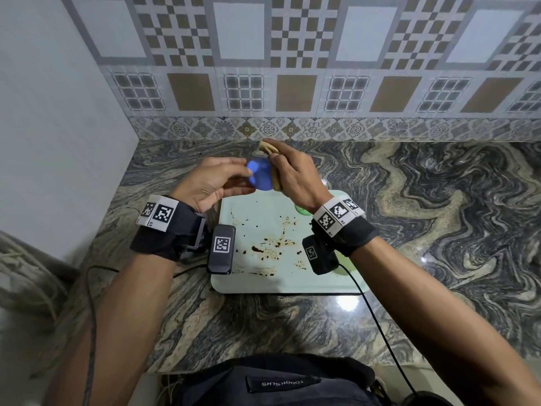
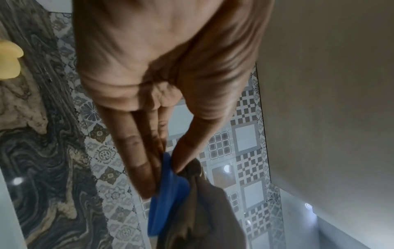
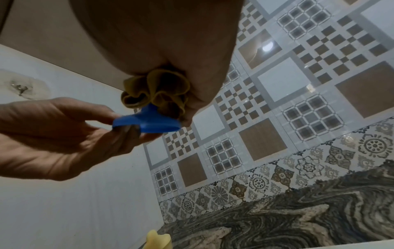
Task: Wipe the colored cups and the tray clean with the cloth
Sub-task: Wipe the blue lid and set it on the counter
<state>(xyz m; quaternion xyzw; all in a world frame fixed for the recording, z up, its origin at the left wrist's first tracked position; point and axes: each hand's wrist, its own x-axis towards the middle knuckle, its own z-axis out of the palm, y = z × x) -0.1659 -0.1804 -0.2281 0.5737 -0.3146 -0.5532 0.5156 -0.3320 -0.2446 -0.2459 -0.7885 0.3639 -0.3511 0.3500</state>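
Left hand [image 1: 210, 183] pinching blue cup [image 1: 260, 177]; cloth [image 1: 273, 165] in right hand [image 1: 295, 177]

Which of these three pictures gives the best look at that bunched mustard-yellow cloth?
The right wrist view: the bunched mustard-yellow cloth shows sharp folds, gripped in the right hand against the small blue plastic cup. In the head view, fingers mostly cover the cloth. The left wrist view shows it dark and blurred.

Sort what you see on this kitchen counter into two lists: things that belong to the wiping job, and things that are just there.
Part of the job:
blue cup, held by the left hand
cloth, bunched in the right hand
stained tray
green cup on the tray
yellow cup

Just there:
marbled counter
tiled wall
black cable
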